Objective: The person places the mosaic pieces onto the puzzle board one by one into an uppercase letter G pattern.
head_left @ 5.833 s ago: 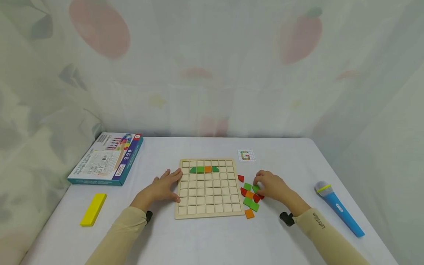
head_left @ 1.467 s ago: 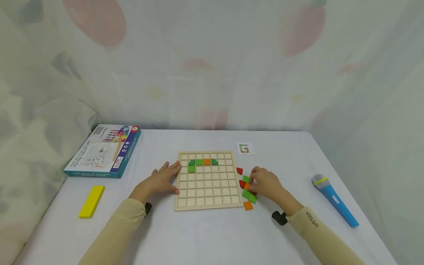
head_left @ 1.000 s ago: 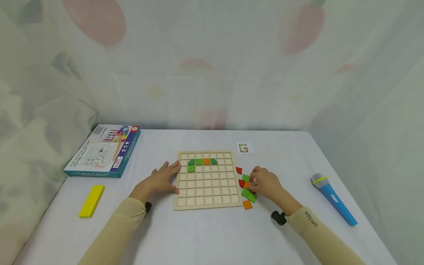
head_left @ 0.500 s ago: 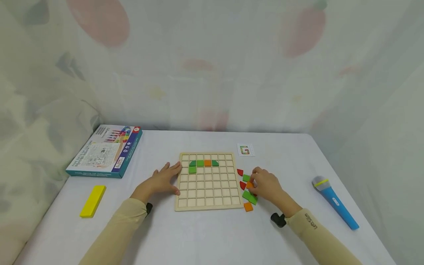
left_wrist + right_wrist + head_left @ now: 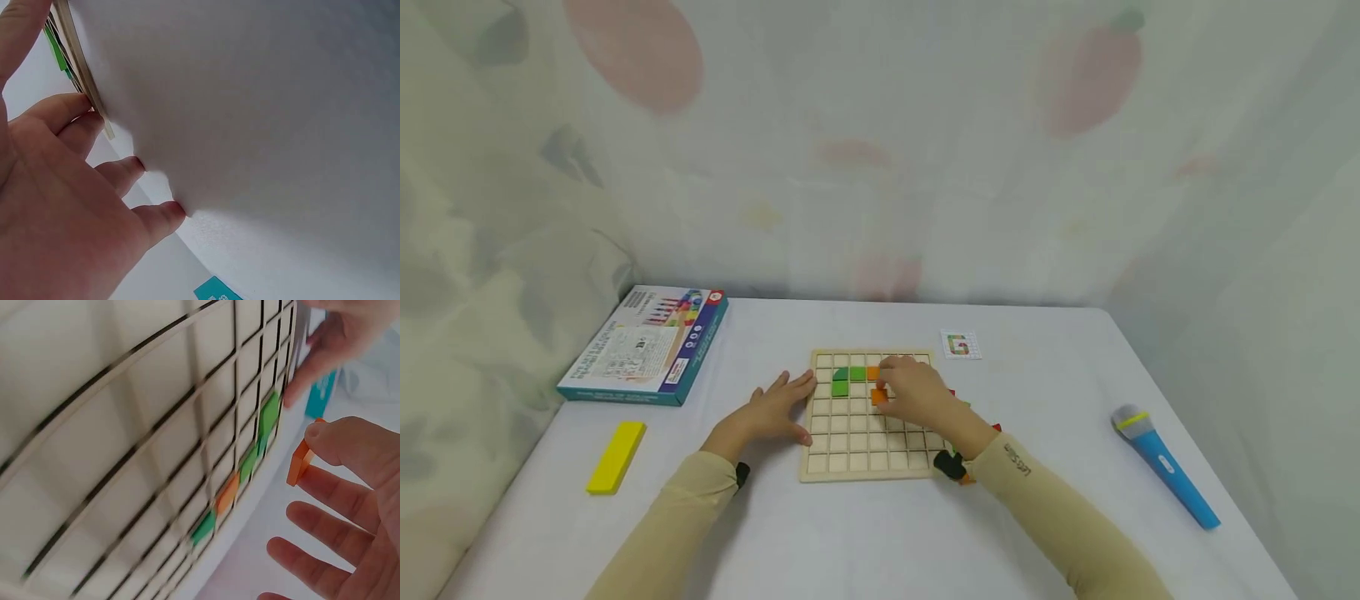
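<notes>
Over the wooden grid board (image 5: 838, 442), my right hand (image 5: 919, 393) pinches an orange square tile (image 5: 301, 459) between thumb and index finger; the other fingers are spread. My left hand (image 5: 769, 414) rests at the board's left side, fingers spread, with thumb and fingertips at its edge. Set into the second row are a dark green quarter-round tile (image 5: 841, 374), a light green square (image 5: 858, 374), an orange square (image 5: 228, 494) and another dark green quarter-round (image 5: 204, 528). A second light green square (image 5: 840, 389) lies below the first quarter-round.
Right of the board, loose tiles (image 5: 996, 427) are mostly hidden by my right forearm. A small pattern card (image 5: 961, 344) lies behind them. The flat box (image 5: 643, 346) and a yellow block (image 5: 616, 457) are at left; a blue toy microphone (image 5: 1165, 467) is at far right.
A light green square has joined the board since the oldest frame. My right hand has since picked an orange square from the loose tiles and moved left over the board. The left hand stays put.
</notes>
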The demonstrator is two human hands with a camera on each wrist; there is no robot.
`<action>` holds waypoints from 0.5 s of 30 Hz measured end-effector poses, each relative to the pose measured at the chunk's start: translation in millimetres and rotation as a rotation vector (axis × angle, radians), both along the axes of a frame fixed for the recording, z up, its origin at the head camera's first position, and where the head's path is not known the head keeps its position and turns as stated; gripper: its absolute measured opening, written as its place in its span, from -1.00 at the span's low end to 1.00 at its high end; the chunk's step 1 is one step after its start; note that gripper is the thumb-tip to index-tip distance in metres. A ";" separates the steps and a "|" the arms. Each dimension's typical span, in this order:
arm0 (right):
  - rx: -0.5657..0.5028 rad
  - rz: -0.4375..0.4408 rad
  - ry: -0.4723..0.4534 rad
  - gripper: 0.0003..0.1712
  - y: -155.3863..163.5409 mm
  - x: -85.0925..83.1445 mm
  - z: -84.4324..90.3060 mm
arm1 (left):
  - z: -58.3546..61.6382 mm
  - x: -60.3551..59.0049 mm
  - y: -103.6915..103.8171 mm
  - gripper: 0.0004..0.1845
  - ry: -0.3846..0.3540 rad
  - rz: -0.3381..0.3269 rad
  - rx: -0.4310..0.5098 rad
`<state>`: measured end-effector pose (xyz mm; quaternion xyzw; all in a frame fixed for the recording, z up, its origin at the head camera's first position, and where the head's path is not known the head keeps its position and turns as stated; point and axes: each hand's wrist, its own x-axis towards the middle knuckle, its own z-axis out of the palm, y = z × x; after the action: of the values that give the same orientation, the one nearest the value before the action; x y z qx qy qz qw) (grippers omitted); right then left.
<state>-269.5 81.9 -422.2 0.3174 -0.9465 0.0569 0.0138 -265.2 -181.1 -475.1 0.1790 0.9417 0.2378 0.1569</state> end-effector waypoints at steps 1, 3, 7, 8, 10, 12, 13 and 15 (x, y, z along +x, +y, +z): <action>0.015 0.019 -0.002 -0.71 -9.7 -1.2 -1.1 | -0.6 0.2 0.5 0.13 -0.003 0.005 -0.001; 0.047 0.040 -0.013 -0.73 -25.7 -4.0 -5.7 | -1.9 0.6 1.8 0.12 -0.014 0.014 0.001; 0.081 0.052 -0.044 -0.77 -44.3 -8.1 -14.3 | -5.3 0.7 3.3 0.13 -0.025 0.018 -0.011; 0.085 0.048 -0.050 -0.78 -46.9 -8.8 -15.7 | -5.5 0.7 3.5 0.13 -0.027 0.020 -0.016; 0.091 0.042 -0.056 -0.78 -50.2 -10.1 -17.5 | -5.1 0.4 3.1 0.13 -0.019 0.020 -0.024; 0.096 0.038 -0.056 -0.78 -52.2 -11.8 -19.2 | -3.2 0.3 2.8 0.13 -0.013 0.021 -0.022; 0.098 0.038 -0.052 -0.79 -52.9 -12.7 -20.1 | -2.1 0.4 2.5 0.13 -0.011 0.022 -0.019; 0.095 0.041 -0.052 -0.80 -54.2 -14.6 -21.6 | 0.1 0.4 1.8 0.12 -0.010 0.024 -0.021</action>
<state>-284.1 27.7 -443.9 0.3356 -0.9414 0.0205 -0.0270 -264.8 -179.3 -475.0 0.1650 0.9455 0.2304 0.1605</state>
